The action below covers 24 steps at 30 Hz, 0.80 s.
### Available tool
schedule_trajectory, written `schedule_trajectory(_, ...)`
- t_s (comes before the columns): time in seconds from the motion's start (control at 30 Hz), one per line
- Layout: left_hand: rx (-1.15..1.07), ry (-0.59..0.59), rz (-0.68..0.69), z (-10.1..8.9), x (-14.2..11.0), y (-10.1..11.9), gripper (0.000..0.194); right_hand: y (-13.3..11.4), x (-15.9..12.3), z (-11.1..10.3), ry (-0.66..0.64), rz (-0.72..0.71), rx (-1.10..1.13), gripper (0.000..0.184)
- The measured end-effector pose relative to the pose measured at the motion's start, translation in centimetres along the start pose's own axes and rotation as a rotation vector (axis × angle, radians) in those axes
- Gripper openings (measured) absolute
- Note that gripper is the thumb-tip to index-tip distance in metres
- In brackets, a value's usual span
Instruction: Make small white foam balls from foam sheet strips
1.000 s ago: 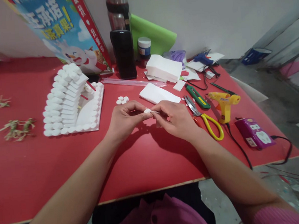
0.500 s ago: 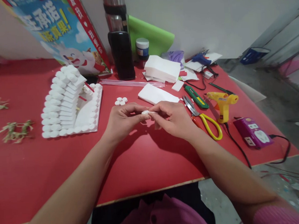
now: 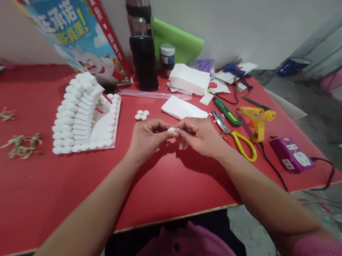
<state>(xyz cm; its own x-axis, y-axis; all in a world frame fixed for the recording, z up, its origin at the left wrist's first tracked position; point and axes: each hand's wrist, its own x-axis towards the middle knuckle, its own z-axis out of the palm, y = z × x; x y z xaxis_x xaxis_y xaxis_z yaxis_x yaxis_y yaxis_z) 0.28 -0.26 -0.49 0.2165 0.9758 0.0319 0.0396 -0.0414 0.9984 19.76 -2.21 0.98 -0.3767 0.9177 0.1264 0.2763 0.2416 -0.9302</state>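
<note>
Thumb and fingers of my left hand (image 3: 147, 139) pinch a small white puffy piece (image 3: 171, 130), which looks like soft paper or foam. From the other side my right hand (image 3: 203, 135) pinches at the same piece, and its fingertips partly cover it. Just beyond my left hand lies a cluster of several white round puffs (image 3: 142, 114). A folded stack of white paper (image 3: 184, 107) rests behind my right hand. To the left stands a white model (image 3: 79, 118) with stepped slats, edged by rows of similar puffs.
At right lie scissors (image 3: 244, 146), a green cutter knife (image 3: 227, 112), a yellow glue gun (image 3: 257, 124) and a purple power box (image 3: 291, 154) with its cord. A black phone (image 3: 144, 62) leans upright at the back. Dried straw figures (image 3: 23, 146) lie at far left.
The whole scene has shifted slightly right as the head turned. Both hands stay together at the white piece, with the fingers turned a little around it.
</note>
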Motion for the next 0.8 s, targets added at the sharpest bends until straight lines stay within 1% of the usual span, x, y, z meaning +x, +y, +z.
schedule_trajectory(0.1, -0.006, 0.014, -0.003, 0.2, 0.0, -0.2, 0.025, 0.4, 0.1, 0.0, -0.013, -0.030, -0.032, 0.024)
schedule_trajectory(0.23, -0.016, 0.017, -0.018, 0.5, 0.0, -0.4, 0.021, 1.2, 0.5, 0.5, 0.078, -0.043, -0.130, 0.019)
schedule_trajectory(0.3, -0.013, -0.008, -0.012, 0.6, 0.0, -0.3, 0.019, 1.6, 0.6, 0.7, 0.108, -0.024, -0.134, 0.017)
schedule_trajectory(0.4, -0.007, -0.036, 0.007, 0.6, 0.0, -0.2, 0.022, 2.0, 0.8, 0.9, 0.117, 0.026, -0.077, 0.019)
schedule_trajectory(0.5, -0.022, -0.055, -0.022, 0.7, 0.0, -0.3, 0.023, 1.9, 0.9, 0.7, 0.138, 0.081, -0.049, 0.019)
schedule_trajectory(0.57, -0.085, -0.060, -0.072, 0.7, 0.1, -0.4, 0.023, 1.5, 1.0, 0.3, 0.149, 0.142, 0.003, 0.021)
schedule_trajectory(0.67, -0.328, -0.089, -0.226, 0.5, 0.3, -0.6, 0.023, 0.9, 1.1, -0.6, 0.202, 0.208, 0.180, 0.028)
schedule_trajectory(0.73, -0.491, -0.122, -0.356, 0.2, 0.6, -0.7, 0.022, 0.6, 1.2, -1.3, 0.274, 0.176, 0.282, 0.027)
schedule_trajectory(0.8, -0.596, -0.144, -0.442, -0.1, 0.8, -0.8, 0.018, 0.5, 1.2, -1.7, 0.303, 0.125, 0.311, 0.021)
